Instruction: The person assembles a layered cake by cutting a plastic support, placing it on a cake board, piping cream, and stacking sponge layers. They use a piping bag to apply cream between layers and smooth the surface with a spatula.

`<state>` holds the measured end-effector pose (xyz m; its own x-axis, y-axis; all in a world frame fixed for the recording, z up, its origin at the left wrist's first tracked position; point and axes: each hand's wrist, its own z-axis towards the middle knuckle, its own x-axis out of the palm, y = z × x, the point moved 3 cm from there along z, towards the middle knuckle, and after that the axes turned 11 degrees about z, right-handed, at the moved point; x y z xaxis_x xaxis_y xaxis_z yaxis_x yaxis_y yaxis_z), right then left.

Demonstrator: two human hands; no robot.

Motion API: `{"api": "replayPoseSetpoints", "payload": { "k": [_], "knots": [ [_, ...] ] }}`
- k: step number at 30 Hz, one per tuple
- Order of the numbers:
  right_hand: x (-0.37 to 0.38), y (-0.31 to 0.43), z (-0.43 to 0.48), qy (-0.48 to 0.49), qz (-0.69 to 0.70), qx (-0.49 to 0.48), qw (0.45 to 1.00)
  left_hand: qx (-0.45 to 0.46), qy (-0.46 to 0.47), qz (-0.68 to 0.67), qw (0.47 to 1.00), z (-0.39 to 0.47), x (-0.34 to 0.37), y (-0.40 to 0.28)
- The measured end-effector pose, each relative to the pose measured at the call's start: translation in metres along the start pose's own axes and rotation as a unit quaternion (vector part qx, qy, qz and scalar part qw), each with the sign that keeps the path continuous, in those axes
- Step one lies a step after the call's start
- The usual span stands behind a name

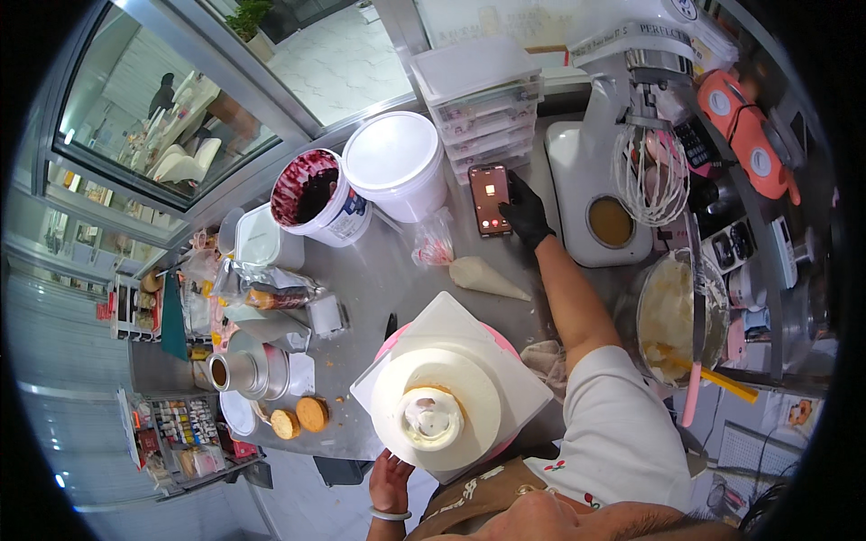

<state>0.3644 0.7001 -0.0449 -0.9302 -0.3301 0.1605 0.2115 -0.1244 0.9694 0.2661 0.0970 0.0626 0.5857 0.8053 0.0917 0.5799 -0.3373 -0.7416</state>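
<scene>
My right hand, in a black glove, is at the right edge of a lit smartphone, its thumb over the screen and its other fingers partly behind the phone. My bare left hand, with a pale bangle at the wrist, is by the near left side of a white-frosted cake; its fingertips are hidden under the edge. A smaller, cream-topped round tier sits on the cake, with some sponge showing at its side. Beneath lie a translucent square board and a pink turntable.
A filled piping bag lies beyond the cake. White tubs and stacked clear drawers line the back. At right are a stand mixer and a cream-smeared bowl with spatulas. Sponge rounds and cake tins sit left.
</scene>
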Motion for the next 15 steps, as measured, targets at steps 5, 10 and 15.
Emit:
{"api": "replayPoseSetpoints", "payload": {
  "k": [5,10,15],
  "knots": [
    [-0.020,-0.017,-0.038,0.014,-0.056,0.111,0.992,-0.012,-0.008,-0.013,1.000,0.001,-0.003,0.003],
    [-0.012,-0.028,-0.043,-0.020,-0.075,0.079,0.994,-0.014,-0.017,-0.014,1.000,0.000,-0.003,0.003],
    [-0.017,-0.033,-0.042,-0.028,-0.062,0.077,0.995,-0.017,-0.019,-0.015,1.000,0.001,-0.002,0.002]
  ]
}}
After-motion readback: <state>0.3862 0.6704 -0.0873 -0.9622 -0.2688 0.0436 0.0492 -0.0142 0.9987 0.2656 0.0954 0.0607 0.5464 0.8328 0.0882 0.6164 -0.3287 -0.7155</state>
